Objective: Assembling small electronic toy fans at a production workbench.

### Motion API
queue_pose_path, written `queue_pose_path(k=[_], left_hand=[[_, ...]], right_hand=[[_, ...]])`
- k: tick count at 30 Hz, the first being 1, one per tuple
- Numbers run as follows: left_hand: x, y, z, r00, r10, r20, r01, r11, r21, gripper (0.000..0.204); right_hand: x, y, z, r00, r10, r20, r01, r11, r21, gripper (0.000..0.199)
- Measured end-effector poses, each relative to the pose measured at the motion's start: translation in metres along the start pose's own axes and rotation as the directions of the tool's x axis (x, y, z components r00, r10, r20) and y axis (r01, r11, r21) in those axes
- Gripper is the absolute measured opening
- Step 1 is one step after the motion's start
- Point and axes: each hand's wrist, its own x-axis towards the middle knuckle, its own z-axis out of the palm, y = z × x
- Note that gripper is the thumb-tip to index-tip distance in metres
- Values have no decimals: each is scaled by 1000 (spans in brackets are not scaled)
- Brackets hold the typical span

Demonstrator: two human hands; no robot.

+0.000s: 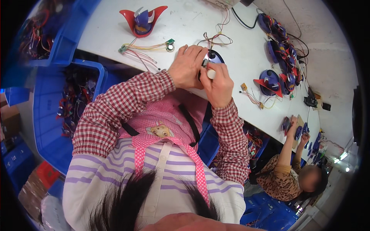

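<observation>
Looking across the white table, we see blue bins at its left edge and a co-worker seated further along on the right. Finished red and blue toy pieces lie in a row on the table. At the near edge, our left hand cups a dark blue round toy part, fingers wrapped over it. Our right hand is clamped on a small white-handled tool pressed against that part.
</observation>
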Motion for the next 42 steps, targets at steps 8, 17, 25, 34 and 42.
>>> queue_pose_path(k=[8, 17, 25, 34, 42], left_hand=[[-20, 0, -53, 972, 72, -225, -97, 990, -103, 86], [-40, -140, -117, 873, -406, -270, 452, 882, 134, 91], [-22, -168, -107, 880, -456, -134, 449, 890, -79, 102], [27, -152, -134, 891, -342, 297, 348, 937, 35, 108], [28, -172, -120, 886, -259, 385, 268, 963, 31, 98]], right_hand=[[37, 95, -35, 974, 180, -139, -195, 975, -105, 18], [35, 49, -21, 960, 130, -248, -193, 949, -249, 38], [53, -99, 143, 934, -226, 276, 199, 972, 122, 46], [59, -112, 173, 814, -15, 581, 67, 995, -68, 41], [57, -104, 166, 823, -104, 558, 137, 990, -18, 25]])
